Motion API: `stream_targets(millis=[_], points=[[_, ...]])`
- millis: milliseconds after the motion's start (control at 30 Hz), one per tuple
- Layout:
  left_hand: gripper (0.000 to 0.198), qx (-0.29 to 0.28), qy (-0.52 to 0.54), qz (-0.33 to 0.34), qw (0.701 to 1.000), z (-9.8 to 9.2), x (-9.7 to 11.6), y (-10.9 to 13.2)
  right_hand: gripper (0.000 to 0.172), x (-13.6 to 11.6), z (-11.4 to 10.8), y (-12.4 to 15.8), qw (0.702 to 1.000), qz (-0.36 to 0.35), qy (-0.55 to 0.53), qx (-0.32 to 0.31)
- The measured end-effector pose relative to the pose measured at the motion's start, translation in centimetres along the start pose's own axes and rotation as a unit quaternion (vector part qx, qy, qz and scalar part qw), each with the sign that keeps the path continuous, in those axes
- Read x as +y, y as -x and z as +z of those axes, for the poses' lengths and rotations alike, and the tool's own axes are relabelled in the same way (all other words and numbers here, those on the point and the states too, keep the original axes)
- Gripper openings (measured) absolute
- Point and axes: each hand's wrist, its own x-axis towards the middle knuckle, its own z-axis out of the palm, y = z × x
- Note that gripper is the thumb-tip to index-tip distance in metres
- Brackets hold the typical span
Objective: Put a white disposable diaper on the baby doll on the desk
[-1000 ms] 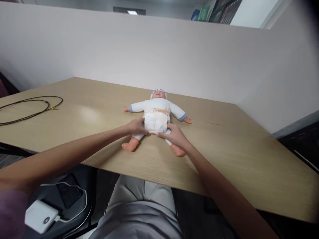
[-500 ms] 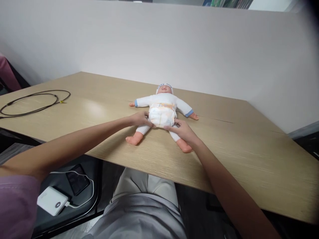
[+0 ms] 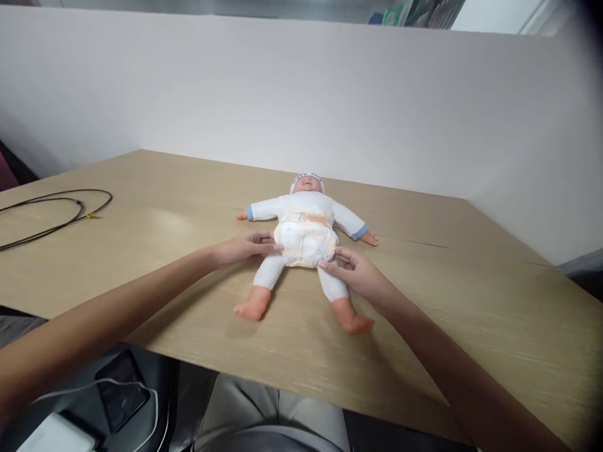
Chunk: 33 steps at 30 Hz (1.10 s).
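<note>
A baby doll (image 3: 301,213) in a white suit and cap lies on its back on the wooden table (image 3: 155,220), arms spread, legs toward me. It wears a white diaper (image 3: 305,242). My left hand (image 3: 245,246) rests at the diaper's left side, fingers stretched out and touching its edge. My right hand (image 3: 354,270) lies at the diaper's right side beside the doll's thigh, fingers extended and touching it. Neither hand grips anything.
A black cable (image 3: 47,213) loops on the table's far left. White partition walls (image 3: 330,107) close the back and right. Below the table's near edge, a phone (image 3: 120,390) and a white power bank (image 3: 56,436) lie on a dark seat.
Both hands slid apart from the diaper's lower front to its two sides and their fingers opened out. The doll's legs now show uncovered; the view shifted slightly.
</note>
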Motion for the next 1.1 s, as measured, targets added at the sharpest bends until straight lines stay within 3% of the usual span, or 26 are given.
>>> stream_targets(millis=[133, 233, 300, 367, 467, 567, 667, 800, 967, 1100], points=[[0.056, 0.053, 0.015, -0.032, 0.998, -0.6, -0.5, 1.1, 0.064, -1.2, -1.3, 2.4, 0.998, 0.062, -0.012, 0.002], [0.052, 0.108, -0.017, -0.049, 0.993, -1.4, 0.0, 1.6, 0.063, -1.4, -3.0, 3.3, 0.998, 0.061, 0.007, -0.01], [0.046, 0.158, -0.077, -0.025, 0.984, -2.4, 0.4, 1.4, 0.059, -1.0, -4.7, 2.6, 0.998, 0.04, 0.039, 0.029], [0.044, 0.215, -0.173, 0.022, 0.961, -3.8, 0.6, 0.3, 0.056, -0.1, -6.5, 0.8, 0.99, 0.01, 0.09, 0.109], [0.049, 0.274, -0.351, 0.076, 0.892, -6.5, 0.0, -2.6, 0.061, 1.5, -9.1, -3.6, 0.954, -0.027, 0.218, 0.202], [0.064, 0.278, -0.443, 0.055, 0.851, -9.0, -1.5, -5.9, 0.07, 3.2, -10.8, -8.0, 0.912, -0.08, 0.349, 0.199], [0.072, 0.261, -0.445, 0.012, 0.856, -10.1, -2.9, -8.0, 0.063, 4.3, -11.3, -10.3, 0.91, -0.102, 0.38, 0.133], [0.076, 0.254, -0.418, -0.023, 0.872, -9.0, -3.1, -8.7, 0.045, 4.2, -9.2, -10.2, 0.925, -0.079, 0.356, 0.111], [0.066, 0.24, -0.34, -0.067, 0.907, -5.0, -1.6, -9.2, 0.041, 1.9, -4.4, -9.0, 0.932, 0.007, 0.317, 0.179], [0.062, 0.261, -0.313, -0.082, 0.909, -1.9, 0.9, -7.8, 0.041, -0.2, -3.2, -7.3, 0.939, 0.028, 0.28, 0.197]])
